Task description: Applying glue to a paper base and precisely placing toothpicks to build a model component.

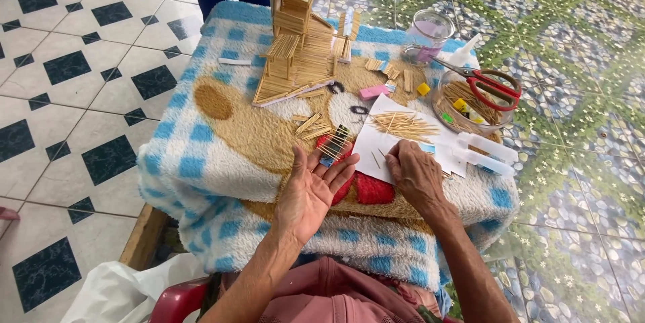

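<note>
- My left hand (310, 192) lies open, palm up, on the blue checked blanket (201, 155), fingertips touching a small row of joined toothpicks (334, 143).
- My right hand (418, 176) rests palm down on the white paper (376, 145); I cannot tell whether its fingers pinch anything.
- A loose toothpick pile (403, 123) sits on that paper, near my right hand.
- A toothpick house (295, 41) stands at the far edge.

Fluffy cloth blanket (222, 155); matt wooden toothpicks (402, 123); white paper sheet (376, 141); glossy red plastic-handled scissors (494, 86).
</note>
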